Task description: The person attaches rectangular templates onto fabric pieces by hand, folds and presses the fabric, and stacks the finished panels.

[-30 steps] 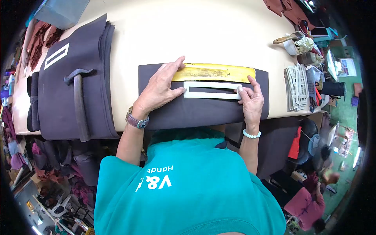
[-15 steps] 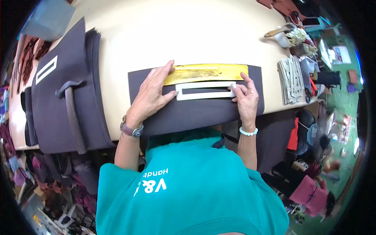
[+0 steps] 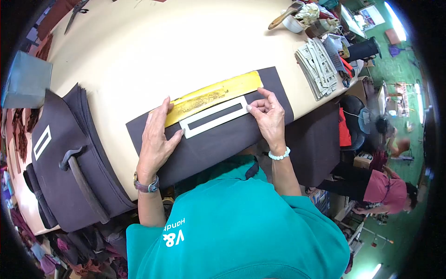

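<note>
A white rectangular frame (image 3: 214, 122) with a long slot lies on a dark sheet (image 3: 209, 144). Along its far side runs a yellow strip (image 3: 218, 93) with dark smudges, nearly parallel to it. My left hand (image 3: 155, 137) is spread, thumb at the frame's left end and fingertips by the strip's left end. At the opposite end my right hand (image 3: 270, 116) pinches the frame's right end between thumb and curled fingers. Its index finger reaches to the strip's right end.
To the left, a hammer (image 3: 83, 186) rests on stacked dark sheets (image 3: 60, 162), near a grey bin (image 3: 28, 81). Stacked white frames (image 3: 316, 69), a brush (image 3: 285, 15) and a grey basket (image 3: 334, 49) stand right. A person in pink (image 3: 385, 186) is farther off.
The view has turned, so the dark sheet, strip and frame now appear slanted, rising to the right. Both hands stay at the ends of the frame; the right thumb lies less over it.
</note>
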Demonstrator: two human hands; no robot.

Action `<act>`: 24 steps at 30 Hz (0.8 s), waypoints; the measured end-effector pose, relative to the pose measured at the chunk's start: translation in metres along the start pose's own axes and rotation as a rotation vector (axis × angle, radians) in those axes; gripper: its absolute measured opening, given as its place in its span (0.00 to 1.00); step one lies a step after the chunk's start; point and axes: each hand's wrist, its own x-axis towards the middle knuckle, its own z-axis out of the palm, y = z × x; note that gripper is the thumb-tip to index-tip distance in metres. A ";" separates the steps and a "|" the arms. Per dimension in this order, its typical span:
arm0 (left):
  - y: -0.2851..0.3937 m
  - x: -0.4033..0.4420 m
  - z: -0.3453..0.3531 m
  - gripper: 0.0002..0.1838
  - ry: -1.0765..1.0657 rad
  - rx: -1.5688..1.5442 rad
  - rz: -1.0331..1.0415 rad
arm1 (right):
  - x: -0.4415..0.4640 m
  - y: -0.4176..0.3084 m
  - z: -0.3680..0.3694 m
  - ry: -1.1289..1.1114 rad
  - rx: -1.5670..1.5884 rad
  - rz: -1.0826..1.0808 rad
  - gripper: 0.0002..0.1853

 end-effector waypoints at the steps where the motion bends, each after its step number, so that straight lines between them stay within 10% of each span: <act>1: 0.000 0.000 0.001 0.44 0.002 -0.001 -0.001 | 0.000 0.001 0.001 0.011 0.002 0.000 0.25; 14: -0.001 -0.001 0.003 0.42 0.000 0.021 0.004 | -0.002 0.001 0.005 0.075 -0.058 -0.055 0.18; 24: 0.015 -0.031 0.025 0.17 0.056 0.632 0.287 | -0.015 -0.009 0.019 0.087 -0.778 -0.805 0.05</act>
